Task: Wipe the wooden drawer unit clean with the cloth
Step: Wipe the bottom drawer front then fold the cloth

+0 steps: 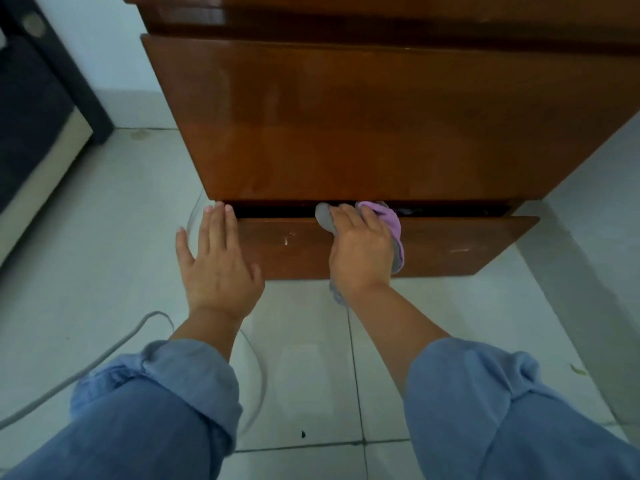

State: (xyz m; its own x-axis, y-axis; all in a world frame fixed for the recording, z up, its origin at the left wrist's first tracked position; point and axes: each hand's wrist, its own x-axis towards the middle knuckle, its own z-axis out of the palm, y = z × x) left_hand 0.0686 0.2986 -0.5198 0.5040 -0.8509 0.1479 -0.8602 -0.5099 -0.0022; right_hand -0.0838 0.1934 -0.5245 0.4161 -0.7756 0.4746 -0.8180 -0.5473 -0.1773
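A glossy brown wooden drawer unit [363, 116] fills the upper half of the head view. Its bottom drawer [450, 247] is pulled out a little, leaving a dark gap above its top edge. My right hand [360, 251] grips a purple and grey cloth [389, 220] and presses it on the top edge of that drawer front, near the middle. My left hand [216, 261] is flat with fingers spread, its fingertips at the drawer's left corner, holding nothing. Both forearms wear rolled blue sleeves.
Pale floor tiles [311, 375] lie under the unit. A grey cable [86, 362] curves across the floor at the left. A dark piece of furniture with a beige base [38, 140] stands at the far left. A white wall [114, 46] is behind.
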